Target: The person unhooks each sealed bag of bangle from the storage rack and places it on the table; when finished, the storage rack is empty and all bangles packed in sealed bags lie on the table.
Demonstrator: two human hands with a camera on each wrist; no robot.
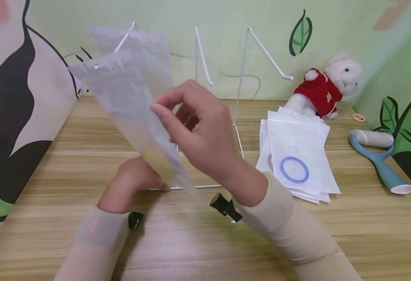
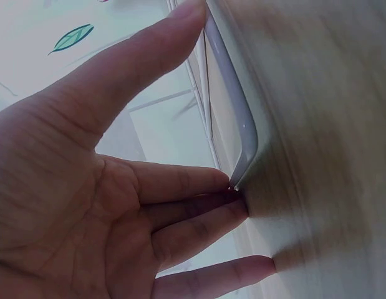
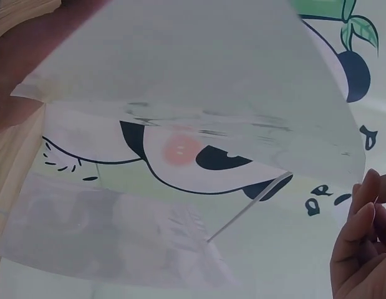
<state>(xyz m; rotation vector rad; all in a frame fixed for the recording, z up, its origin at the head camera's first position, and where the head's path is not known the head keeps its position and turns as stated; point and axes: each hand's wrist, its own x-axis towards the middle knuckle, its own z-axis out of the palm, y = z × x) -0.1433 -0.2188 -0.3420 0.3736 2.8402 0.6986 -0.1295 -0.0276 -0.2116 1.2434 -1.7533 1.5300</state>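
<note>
A translucent zip bag (image 1: 121, 97) hangs by its top from the left hook of a white wire rack (image 1: 209, 186). Something yellow shows blurred near its bottom. My right hand (image 1: 205, 128) pinches the bag's right edge between thumb and index finger, also seen in the right wrist view. Behind it on the same hook is a second bag (image 1: 156, 58). Down at the rack's base, my left hand (image 1: 131, 177) rests with its thumb on the front rod. In the left wrist view, its straight, spread fingers (image 2: 186, 180) touch the base's corner and the tabletop.
Two more hooks (image 1: 203, 58) stick out in the middle and at right, with no bags on them. A pile of white bags (image 1: 296, 136), the top one with a blue ring, lies at right. Beyond are a plush toy (image 1: 321, 91), a small tan ring (image 1: 358, 117) and a blue-handled roller (image 1: 377, 158).
</note>
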